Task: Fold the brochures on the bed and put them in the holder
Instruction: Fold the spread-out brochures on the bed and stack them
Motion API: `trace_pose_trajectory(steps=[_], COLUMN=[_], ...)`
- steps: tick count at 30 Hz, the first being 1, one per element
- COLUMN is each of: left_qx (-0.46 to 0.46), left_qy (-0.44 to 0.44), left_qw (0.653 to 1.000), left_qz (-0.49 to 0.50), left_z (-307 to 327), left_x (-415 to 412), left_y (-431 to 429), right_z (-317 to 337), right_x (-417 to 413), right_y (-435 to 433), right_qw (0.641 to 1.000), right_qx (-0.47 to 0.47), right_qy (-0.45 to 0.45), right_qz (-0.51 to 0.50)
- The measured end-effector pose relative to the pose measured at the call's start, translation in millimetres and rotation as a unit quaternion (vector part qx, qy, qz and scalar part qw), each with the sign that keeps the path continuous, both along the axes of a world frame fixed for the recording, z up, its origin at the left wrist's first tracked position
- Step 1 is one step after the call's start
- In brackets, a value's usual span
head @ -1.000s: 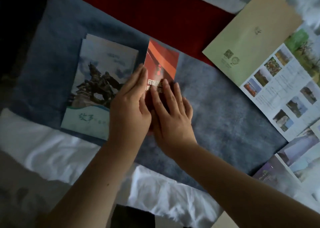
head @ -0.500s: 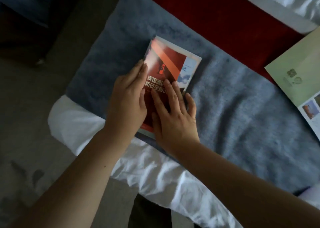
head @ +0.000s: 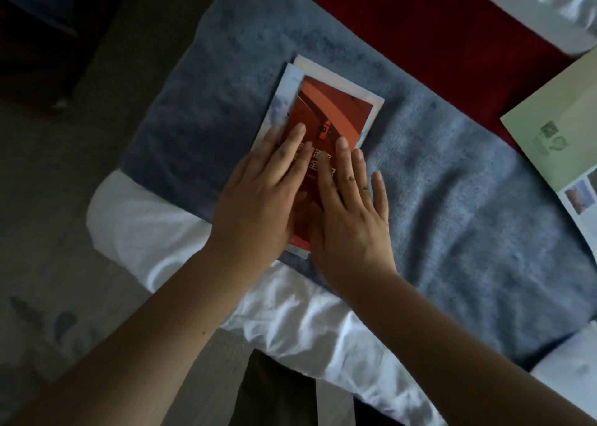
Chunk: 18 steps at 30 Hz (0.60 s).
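In the head view, a red brochure (head: 326,108) is seen folded and stacked on a pale brochure (head: 284,102) on the grey blanket (head: 452,183) of the bed, and it is pressed flat by the left hand (head: 258,196) and the right hand (head: 349,212), both laid open with fingers spread and nothing gripped. At least one more brochure, a green one (head: 555,115), is left unfolded at the right edge, and no holder is shown, so the task is judged partly done: folding is under way, while further folding and all placing in the holder remain.
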<state>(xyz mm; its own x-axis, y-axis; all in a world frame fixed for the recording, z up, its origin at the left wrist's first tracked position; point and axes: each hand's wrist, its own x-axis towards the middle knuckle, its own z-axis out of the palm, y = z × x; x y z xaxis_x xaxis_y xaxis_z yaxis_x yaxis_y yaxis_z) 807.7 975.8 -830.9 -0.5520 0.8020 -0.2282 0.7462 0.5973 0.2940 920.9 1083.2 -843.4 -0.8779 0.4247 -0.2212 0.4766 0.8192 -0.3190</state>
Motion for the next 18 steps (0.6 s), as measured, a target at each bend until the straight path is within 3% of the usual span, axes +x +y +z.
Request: trace_pose_trajectory(steps=[4,8,11,15,18], left_qx=[-0.044,-0.047,-0.056,-0.113,-0.169], left_qy=[-0.002,0.011,0.006,-0.026,-0.04], left_qw=[0.999,0.999,0.998,0.993,0.984], left_qz=[-0.014,-0.007,0.006,0.022,0.04], left_z=[-12,-26,-30,-20,-4], left_x=[3,2,1,1,0], left_y=[-4,-8,-3,8,23], right_z=[-6,-16,-20,-21,-12], right_x=[-2,-6,-11,-15,-19], right_y=[-6,-11,-9,-1,8], right_qw=[0.997,0.998,0.997,0.995,0.99], right_qx=[-0.045,-0.056,-0.069,-0.034,-0.073], right_qy=[-0.055,-0.019,-0.038,-0.089,-0.118], right_qz=[-0.006,-0.027,-0.021,0.005,0.029])
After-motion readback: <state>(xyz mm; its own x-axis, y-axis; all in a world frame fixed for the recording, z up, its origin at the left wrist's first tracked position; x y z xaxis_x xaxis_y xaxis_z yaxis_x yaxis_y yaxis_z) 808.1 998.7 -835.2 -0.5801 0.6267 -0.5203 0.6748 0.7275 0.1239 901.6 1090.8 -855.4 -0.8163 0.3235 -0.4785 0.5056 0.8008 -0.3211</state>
